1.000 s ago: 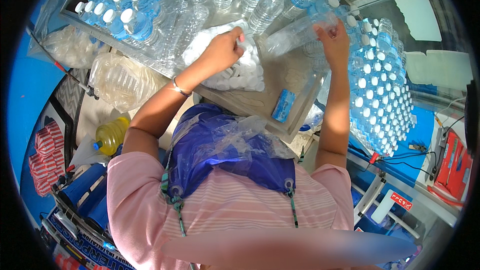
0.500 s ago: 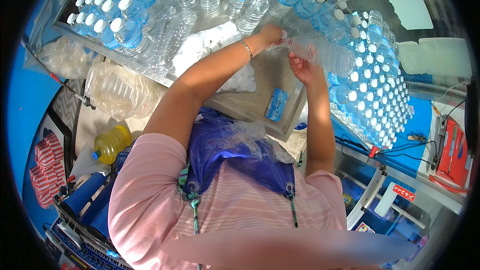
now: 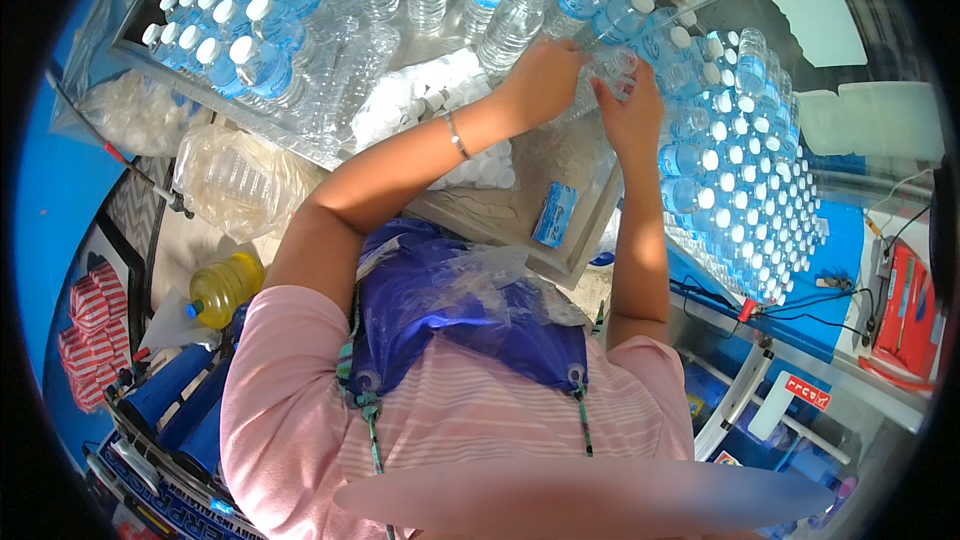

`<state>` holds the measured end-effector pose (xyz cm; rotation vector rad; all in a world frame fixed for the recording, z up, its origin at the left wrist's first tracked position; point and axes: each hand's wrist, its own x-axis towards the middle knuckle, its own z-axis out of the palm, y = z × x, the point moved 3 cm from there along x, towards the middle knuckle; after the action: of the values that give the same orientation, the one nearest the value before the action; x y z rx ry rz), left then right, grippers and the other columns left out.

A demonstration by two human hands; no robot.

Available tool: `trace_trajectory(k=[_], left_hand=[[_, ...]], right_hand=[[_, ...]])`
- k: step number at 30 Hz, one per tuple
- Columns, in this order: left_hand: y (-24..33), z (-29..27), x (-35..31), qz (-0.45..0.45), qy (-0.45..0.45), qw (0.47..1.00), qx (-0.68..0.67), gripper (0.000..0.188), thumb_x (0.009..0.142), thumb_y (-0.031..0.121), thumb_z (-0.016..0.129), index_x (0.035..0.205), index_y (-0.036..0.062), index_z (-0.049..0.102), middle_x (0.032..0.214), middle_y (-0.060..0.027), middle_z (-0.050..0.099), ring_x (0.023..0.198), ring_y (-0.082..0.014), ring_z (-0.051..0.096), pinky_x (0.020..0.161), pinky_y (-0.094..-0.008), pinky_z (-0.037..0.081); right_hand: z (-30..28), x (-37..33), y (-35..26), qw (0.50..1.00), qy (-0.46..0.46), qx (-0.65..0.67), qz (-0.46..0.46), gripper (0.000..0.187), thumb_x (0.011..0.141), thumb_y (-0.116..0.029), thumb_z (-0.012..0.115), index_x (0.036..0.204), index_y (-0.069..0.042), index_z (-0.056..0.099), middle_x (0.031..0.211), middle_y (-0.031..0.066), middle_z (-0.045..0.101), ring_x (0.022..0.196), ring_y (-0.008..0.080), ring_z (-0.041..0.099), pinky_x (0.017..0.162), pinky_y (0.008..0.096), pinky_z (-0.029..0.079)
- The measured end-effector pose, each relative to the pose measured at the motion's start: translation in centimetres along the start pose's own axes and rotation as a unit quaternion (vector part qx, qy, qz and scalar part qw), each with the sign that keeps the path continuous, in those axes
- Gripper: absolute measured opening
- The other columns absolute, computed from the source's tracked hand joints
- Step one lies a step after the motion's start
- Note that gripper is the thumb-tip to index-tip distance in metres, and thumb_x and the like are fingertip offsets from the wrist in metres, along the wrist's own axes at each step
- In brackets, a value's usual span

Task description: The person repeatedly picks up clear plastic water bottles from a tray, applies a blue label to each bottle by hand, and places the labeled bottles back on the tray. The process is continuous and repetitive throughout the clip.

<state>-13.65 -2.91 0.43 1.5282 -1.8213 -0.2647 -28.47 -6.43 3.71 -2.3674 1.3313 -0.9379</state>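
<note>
A clear plastic bottle without a label (image 3: 602,70) is between my two hands above the metal tray (image 3: 470,212). My left hand (image 3: 540,82) is curled against the bottle's left side, its fingertips partly hidden. On the other side, my right hand (image 3: 634,112) has its thumb and fingers closed round the bottle. Whether a cap is on this bottle cannot be seen. Just left of my left hand stands another clear bottle (image 3: 513,24). A heap of white caps (image 3: 425,90) lies in the tray under my left forearm, and a small stack of blue labels (image 3: 554,215) lies near its front corner.
Rows of capped bottles with blue labels (image 3: 262,70) fill the tray's far left. Many more capped bottles (image 3: 745,180) are stacked at the right. Clear bottles (image 3: 355,65) lie beside the caps. A bag of clear plastic (image 3: 240,180) and a yellow jug (image 3: 226,290) are at the left.
The bottle has swung from lying out toward the right to a shorter, end-on view between my hands. My right hand has risen, and my left hand has turned over beside it.
</note>
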Motion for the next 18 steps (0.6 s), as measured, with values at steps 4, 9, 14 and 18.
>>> trace_trajectory(k=[4, 9, 14, 18], left_hand=[[0.2, -6.1, -0.2, 0.122, 0.251, 0.958, 0.068, 0.039, 0.074, -0.003, 0.059, 0.111, 0.0011, 0.067, 0.113, -0.0134, 0.063, 0.102, -0.0329, 0.058, 0.084, -0.0414, 0.05], [-2.4, -7.3, 0.1, 0.098, 0.237, 0.956, 0.145, 0.038, 0.08, 0.002, 0.063, 0.117, 0.0047, 0.064, 0.118, -0.0116, 0.061, 0.1, -0.0317, 0.06, 0.087, -0.0384, 0.052], [-3.6, -6.5, 0.3, 0.099, 0.242, 0.959, 0.107, 0.037, 0.086, 0.009, 0.066, 0.122, 0.0116, 0.063, 0.123, -0.0104, 0.06, 0.097, -0.032, 0.062, 0.087, -0.0414, 0.052], [-3.7, -6.9, 0.9, 0.121, 0.267, 0.949, 0.117, 0.027, 0.083, 0.01, 0.067, 0.11, 0.0112, 0.069, 0.11, -0.0057, 0.065, 0.092, -0.0263, 0.063, 0.079, -0.0358, 0.055]], right_hand=[[1.6, 0.6, 0.2, 0.999, 0.014, 0.009, 0.04, 0.07, 0.076, -0.028, 0.079, 0.131, 0.002, 0.046, 0.119, 0.0217, 0.059, 0.098, 0.0331, 0.063, 0.084, 0.0393, 0.05], [1.4, -0.5, -0.5, 0.997, 0.066, -0.014, 0.032, 0.068, 0.077, -0.027, 0.078, 0.131, 0.001, 0.047, 0.115, 0.0198, 0.058, 0.094, 0.0309, 0.061, 0.081, 0.0388, 0.05], [0.7, -11.0, 2.3, 0.989, -0.05, -0.118, 0.08, 0.054, 0.077, -0.028, 0.077, 0.124, -0.007, 0.059, 0.1, 0.0167, 0.057, 0.085, 0.0302, 0.059, 0.072, 0.0402, 0.049], [2.3, -20.2, 4.8, 0.973, -0.109, -0.107, 0.174, 0.035, 0.081, -0.024, 0.074, 0.111, -0.007, 0.068, 0.095, 0.0155, 0.058, 0.083, 0.0318, 0.06, 0.072, 0.0403, 0.049]])
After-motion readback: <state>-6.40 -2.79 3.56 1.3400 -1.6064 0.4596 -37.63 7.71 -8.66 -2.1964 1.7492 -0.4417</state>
